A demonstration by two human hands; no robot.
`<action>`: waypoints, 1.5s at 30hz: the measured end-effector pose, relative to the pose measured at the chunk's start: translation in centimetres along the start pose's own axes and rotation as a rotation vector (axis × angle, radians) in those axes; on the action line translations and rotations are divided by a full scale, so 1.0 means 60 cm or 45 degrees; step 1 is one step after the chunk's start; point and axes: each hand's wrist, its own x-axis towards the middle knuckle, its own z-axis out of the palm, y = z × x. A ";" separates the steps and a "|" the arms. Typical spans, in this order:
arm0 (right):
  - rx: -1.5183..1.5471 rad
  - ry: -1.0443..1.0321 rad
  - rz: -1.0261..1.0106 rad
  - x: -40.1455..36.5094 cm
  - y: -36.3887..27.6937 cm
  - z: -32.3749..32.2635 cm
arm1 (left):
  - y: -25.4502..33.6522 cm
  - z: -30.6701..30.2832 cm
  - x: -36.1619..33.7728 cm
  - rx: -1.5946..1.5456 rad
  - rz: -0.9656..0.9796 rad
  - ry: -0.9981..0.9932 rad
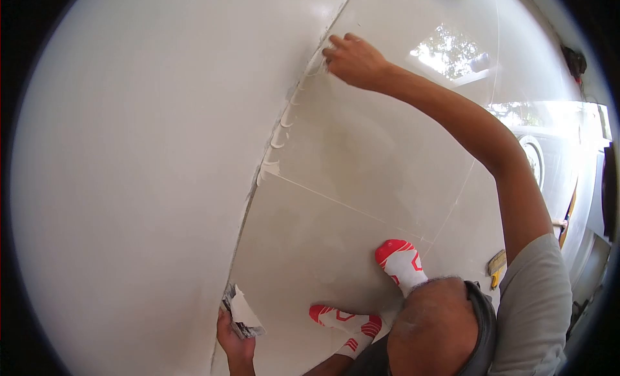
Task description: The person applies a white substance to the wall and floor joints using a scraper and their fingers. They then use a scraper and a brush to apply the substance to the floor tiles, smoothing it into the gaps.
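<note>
Stretching across the pale floor (349, 208), the right hand (356, 62) is at the upper part of the long joint (244, 211) where the floor meets a smooth white surface (142, 182). Its fingers are bent and partly hidden, so I cannot tell whether the right grip is clamped on anything or simply curled. The left hand (234, 342) sits well apart, low down beside the same joint, its grip clamped on a flat spreader (248, 329) with dark smears on it. A thick load of white paste (241, 306) lies on the spreader, which is tilted. More of the white stuff marks the joint between the 2 hands: a broad smear (271, 168) where a thin floor line (336, 200) meets it, and several curved dabs (277, 143) above, the highest of them just beside the right hand. The person's 2 feet, in white and red socks, rest on the floor, the upper sock (402, 263) near a bent knee (433, 331) and the lower sock (345, 320) nearer the spreader. A grey sleeve (533, 308) covers the right upper arm, and close to it lies a brush (496, 268) with some yellow on it. Bright reflections (449, 53) show on the glossy floor to the right of the right hand.
</note>
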 end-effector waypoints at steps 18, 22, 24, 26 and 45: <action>-0.094 -0.018 0.096 -0.006 0.094 0.084 | -0.007 -0.011 -0.001 -0.044 -0.068 -0.008; -0.143 -0.238 -0.031 0.005 0.118 -0.004 | -0.001 0.026 0.002 -0.041 0.008 0.037; -0.052 -0.225 -0.054 -0.006 0.094 -0.030 | -0.001 0.051 0.006 0.060 0.036 -0.074; 0.261 0.025 -0.024 -0.046 0.042 -0.045 | 0.000 0.089 0.006 0.131 0.024 -0.106; 0.899 0.415 -0.503 -0.157 -0.164 -0.214 | -0.022 0.167 0.045 0.255 0.288 -0.185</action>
